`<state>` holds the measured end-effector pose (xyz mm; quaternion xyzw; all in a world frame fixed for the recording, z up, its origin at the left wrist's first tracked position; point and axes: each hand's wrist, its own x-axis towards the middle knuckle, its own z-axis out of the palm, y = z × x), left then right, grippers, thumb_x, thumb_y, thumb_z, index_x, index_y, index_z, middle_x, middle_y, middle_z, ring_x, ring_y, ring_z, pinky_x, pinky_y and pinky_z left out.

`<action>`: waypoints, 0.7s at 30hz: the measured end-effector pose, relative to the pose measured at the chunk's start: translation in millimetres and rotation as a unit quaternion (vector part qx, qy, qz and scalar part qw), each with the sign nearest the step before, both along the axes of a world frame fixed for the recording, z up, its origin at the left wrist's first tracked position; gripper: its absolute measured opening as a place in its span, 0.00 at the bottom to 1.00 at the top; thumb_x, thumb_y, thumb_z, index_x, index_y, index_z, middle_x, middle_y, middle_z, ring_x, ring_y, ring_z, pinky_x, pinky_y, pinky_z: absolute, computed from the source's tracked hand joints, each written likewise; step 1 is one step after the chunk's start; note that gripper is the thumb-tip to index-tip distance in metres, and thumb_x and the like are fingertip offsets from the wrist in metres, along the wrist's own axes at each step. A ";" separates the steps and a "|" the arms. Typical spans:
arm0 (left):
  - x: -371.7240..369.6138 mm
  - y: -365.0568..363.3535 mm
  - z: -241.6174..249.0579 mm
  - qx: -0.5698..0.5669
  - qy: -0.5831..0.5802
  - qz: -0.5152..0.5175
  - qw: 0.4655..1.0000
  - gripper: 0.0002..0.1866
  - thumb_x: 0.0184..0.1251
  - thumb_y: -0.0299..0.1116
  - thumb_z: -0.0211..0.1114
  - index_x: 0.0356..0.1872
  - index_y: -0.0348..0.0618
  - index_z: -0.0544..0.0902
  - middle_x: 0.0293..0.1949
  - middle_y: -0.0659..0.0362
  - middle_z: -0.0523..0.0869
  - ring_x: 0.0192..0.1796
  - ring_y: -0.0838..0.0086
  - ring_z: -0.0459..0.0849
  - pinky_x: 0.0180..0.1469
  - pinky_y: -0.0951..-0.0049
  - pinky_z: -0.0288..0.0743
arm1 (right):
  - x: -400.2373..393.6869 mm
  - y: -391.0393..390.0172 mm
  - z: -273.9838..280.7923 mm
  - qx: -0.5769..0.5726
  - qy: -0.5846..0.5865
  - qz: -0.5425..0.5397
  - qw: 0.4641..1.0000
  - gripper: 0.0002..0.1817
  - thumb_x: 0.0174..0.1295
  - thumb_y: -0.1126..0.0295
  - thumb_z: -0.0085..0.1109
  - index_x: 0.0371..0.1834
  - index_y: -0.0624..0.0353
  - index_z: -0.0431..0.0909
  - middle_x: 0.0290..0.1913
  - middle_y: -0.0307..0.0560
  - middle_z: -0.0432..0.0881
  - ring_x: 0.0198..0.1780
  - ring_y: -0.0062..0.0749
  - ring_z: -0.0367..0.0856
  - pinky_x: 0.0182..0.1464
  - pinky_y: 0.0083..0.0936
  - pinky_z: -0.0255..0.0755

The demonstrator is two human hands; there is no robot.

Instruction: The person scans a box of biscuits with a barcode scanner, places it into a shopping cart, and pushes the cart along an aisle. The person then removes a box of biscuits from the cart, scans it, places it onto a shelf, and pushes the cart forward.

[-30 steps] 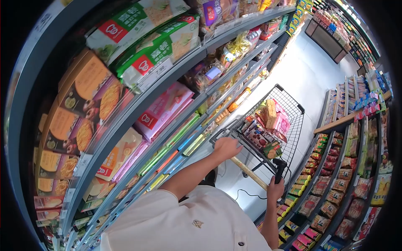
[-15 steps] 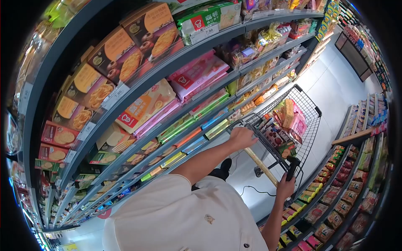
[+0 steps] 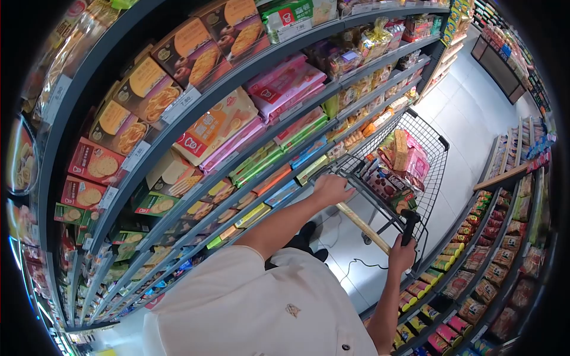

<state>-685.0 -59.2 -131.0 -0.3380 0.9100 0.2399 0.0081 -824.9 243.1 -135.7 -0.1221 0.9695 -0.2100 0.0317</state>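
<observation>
**A Two-Handed Grip in a Tight Aisle**

Our left hand is curled closed over one end of the yellowish handle; our right hand is wrapped about the other end, at an upright black piece. The wire cart stands just ahead of us, near the left shelves.

A dark cord trails below the handle; we judge it could catch a shoe or wheel. Swinging left could scrape the shelves, and a jolt could topple the heap.

In the cart we have a pink pack, a tan block-shaped pack, a dark bag and a green pack. The left shelves hold orange-brown boxes and pink packets; yellow-topped tubs line our right.
</observation>
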 end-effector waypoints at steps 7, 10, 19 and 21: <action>38.4 7.1 8.7 0.009 0.005 -0.006 1.000 0.28 0.69 0.60 0.63 0.33 0.42 0.92 0.33 0.49 0.91 0.43 0.52 0.91 0.46 0.51 0.83 | 35.0 7.7 -8.3 0.012 0.027 0.008 1.000 0.21 0.70 0.48 0.63 0.49 0.56 0.81 0.33 0.56 0.89 0.37 0.60 0.88 0.40 0.53 0.77; 55.5 7.4 1.4 0.005 -0.001 -0.002 1.000 0.28 0.69 0.60 0.63 0.33 0.42 0.92 0.33 0.50 0.91 0.43 0.52 0.91 0.44 0.50 0.83 | 45.5 12.4 -20.8 0.024 0.016 0.014 0.999 0.24 0.70 0.46 0.62 0.52 0.57 0.82 0.36 0.57 0.90 0.39 0.62 0.88 0.41 0.54 0.77; 113.4 6.7 -1.4 0.034 0.029 0.000 0.999 0.27 0.69 0.58 0.65 0.31 0.42 0.93 0.31 0.49 0.91 0.40 0.50 0.91 0.46 0.50 0.85 | 97.7 15.0 -25.2 0.046 0.021 0.025 0.998 0.30 0.72 0.42 0.59 0.55 0.62 0.82 0.40 0.62 0.90 0.43 0.66 0.87 0.42 0.58 0.76; 127.8 3.4 -6.2 0.029 0.040 -0.002 0.999 0.26 0.68 0.58 0.65 0.31 0.43 0.93 0.30 0.48 0.91 0.39 0.50 0.91 0.45 0.50 0.85 | 109.6 16.2 -26.7 0.055 0.040 0.027 0.997 0.31 0.72 0.41 0.59 0.55 0.63 0.82 0.39 0.64 0.89 0.42 0.68 0.87 0.41 0.59 0.76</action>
